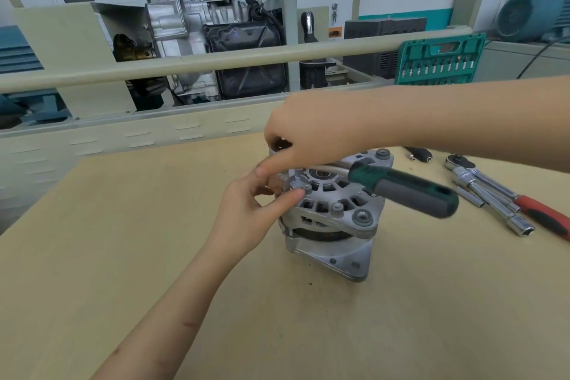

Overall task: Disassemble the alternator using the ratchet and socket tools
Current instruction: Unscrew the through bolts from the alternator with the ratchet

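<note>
At the alternator's (331, 210) 10 o'clock rim, the right hand (311, 133) pinches the ratchet (401, 187) head, its handle pointing toward 4 o'clock; the left hand's (256, 210) fingers (293, 194) brace the housing.

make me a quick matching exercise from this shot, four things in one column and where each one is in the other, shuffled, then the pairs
Things:
1. alternator
2. ratchet with the green and grey handle
3. ratchet with the red handle
4. green socket case

Places:
A. standing open at the back right edge of the bench
B. lying on the bench, right of the alternator, no hand on it
C. sitting on the bench in the middle, left hand touching its top edge
D. across the top of the alternator, right hand at its head end

Pairs: 1-C, 2-D, 3-B, 4-A
</note>
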A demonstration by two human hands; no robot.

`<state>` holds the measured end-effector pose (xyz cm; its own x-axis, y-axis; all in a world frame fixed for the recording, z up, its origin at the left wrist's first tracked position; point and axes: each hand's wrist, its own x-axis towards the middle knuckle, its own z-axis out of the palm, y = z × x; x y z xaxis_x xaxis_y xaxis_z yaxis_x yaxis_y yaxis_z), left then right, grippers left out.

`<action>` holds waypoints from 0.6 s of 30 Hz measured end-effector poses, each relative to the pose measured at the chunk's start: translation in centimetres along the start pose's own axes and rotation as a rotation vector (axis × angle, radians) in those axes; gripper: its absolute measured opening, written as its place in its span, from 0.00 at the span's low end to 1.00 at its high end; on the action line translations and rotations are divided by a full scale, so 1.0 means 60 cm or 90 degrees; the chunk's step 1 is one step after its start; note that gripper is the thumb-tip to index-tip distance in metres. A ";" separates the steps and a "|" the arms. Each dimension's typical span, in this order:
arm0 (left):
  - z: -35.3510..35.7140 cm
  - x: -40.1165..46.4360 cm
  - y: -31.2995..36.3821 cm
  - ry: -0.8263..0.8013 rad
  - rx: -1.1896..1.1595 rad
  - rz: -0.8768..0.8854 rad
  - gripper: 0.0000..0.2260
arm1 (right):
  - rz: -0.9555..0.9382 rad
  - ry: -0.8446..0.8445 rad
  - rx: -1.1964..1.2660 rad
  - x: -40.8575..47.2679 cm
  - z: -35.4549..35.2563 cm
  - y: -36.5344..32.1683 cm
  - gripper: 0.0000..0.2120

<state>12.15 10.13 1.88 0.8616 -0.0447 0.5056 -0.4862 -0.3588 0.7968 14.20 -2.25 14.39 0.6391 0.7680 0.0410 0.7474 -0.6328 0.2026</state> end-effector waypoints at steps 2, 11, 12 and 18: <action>0.001 0.001 -0.001 0.000 0.006 -0.007 0.07 | -0.001 -0.040 0.049 -0.007 -0.006 0.007 0.23; 0.000 0.002 0.000 0.007 0.028 0.011 0.11 | 0.013 -0.090 0.092 -0.024 -0.009 0.030 0.17; -0.004 0.003 0.001 -0.012 0.023 0.002 0.10 | -0.013 -0.087 0.071 -0.024 -0.011 0.032 0.14; -0.029 0.008 0.006 -0.163 0.031 -0.029 0.14 | -0.082 -0.124 0.085 -0.021 -0.023 0.049 0.12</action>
<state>12.12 11.64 2.96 0.8941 -0.2600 0.3646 -0.4441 -0.4096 0.7969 15.36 -4.94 16.28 0.5501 0.8179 -0.1688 0.8341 -0.5482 0.0620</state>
